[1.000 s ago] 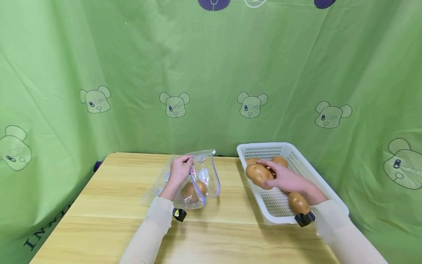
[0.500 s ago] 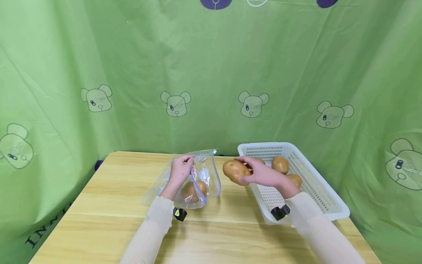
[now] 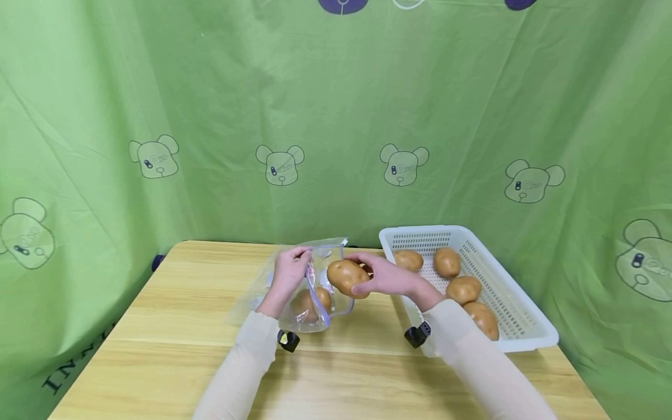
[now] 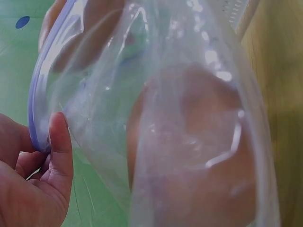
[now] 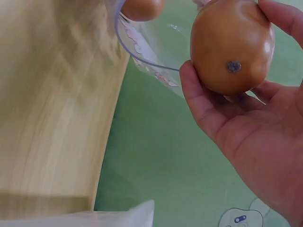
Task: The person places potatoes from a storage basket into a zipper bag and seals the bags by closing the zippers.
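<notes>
My left hand [image 3: 290, 272] pinches the purple-edged rim of a clear zip bag [image 3: 252, 297] between thumb and fingers, and the bag's mouth gapes toward the right. Inside the bag lies a brown potato [image 3: 310, 304], seen blurred through the plastic in the left wrist view. My right hand [image 3: 388, 276] grips another smooth brown potato [image 3: 346, 276], its fingers and thumb wrapped around the sides. That potato overlaps the bag's opening in the head view. In the right wrist view, a dark spot shows on the held potato [image 5: 232, 47], close by the bag's rim [image 5: 142, 59].
A white perforated plastic basket [image 3: 504, 274] stands on the right of the wooden table [image 3: 336, 373]. Several potatoes lie in it, among them one potato [image 3: 447, 262] near the far side. A green curtain [image 3: 336, 105] with printed bear heads hangs behind the table.
My right hand has carried the potato leftward from over the basket to the mouth of the bag. More potatoes in the basket now show. The left hand stays almost still on the rim.
</notes>
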Motion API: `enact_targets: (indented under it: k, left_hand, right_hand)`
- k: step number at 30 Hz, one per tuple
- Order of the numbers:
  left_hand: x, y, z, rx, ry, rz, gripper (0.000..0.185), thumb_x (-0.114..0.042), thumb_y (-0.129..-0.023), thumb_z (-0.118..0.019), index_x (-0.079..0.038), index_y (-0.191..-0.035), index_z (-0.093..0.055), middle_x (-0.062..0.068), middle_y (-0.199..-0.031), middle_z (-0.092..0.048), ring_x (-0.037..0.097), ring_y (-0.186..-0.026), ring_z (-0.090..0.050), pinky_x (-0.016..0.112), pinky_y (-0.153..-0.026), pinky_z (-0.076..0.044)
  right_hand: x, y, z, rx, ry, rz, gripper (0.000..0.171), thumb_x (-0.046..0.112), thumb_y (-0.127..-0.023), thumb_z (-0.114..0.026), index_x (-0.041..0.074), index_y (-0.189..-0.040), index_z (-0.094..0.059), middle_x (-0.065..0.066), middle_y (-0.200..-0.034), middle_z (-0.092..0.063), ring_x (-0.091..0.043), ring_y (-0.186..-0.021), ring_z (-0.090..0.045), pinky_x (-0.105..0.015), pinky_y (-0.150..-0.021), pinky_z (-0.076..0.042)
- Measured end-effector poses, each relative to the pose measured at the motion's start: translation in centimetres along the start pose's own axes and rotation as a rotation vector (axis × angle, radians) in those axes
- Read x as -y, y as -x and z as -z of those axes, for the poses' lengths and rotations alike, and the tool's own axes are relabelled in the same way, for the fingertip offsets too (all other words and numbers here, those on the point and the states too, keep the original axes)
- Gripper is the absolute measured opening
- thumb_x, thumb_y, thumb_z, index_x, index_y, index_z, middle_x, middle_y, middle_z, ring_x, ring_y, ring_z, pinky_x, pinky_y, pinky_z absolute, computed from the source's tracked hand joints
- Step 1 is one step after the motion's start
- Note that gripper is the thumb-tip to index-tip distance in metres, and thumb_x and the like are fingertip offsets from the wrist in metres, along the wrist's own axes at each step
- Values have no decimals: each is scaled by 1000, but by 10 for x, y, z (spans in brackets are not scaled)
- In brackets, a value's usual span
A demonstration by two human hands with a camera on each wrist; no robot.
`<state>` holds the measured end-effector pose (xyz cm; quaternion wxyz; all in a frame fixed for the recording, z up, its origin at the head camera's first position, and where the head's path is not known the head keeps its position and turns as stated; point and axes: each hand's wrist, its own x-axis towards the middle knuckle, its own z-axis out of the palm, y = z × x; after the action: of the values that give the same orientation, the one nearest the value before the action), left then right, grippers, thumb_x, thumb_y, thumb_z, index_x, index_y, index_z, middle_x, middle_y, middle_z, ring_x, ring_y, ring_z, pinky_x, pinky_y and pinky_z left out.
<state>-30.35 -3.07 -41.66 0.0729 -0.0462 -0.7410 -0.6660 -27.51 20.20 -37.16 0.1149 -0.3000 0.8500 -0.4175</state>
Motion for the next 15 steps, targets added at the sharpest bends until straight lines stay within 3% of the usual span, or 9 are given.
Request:
enact_targets:
  k: [6, 15]
  left_hand:
    - [-3, 1, -2, 4, 17, 3, 23, -8, -92, -56, 1, -110, -67, 12, -84, -62, 10, -60, -56, 20, -55, -53]
    - [-3, 1, -5, 28, 20, -13, 23, -6, -92, -56, 2, -111, -67, 17, -86, -63, 9, -58, -55, 19, -52, -51]
  right_hand:
    - [-5, -8, -7, 6, 26, -22, 78, 18, -77, -74, -3, -141, -34, -16, -129, -49, -28, -112, -51, -41, -94, -47]
    - [-1, -15, -14, -13, 219, 2, 78, 30, -74, -75, -1, -137, -41, -12, -120, -58, -22, -102, -57, -35, -87, -49]
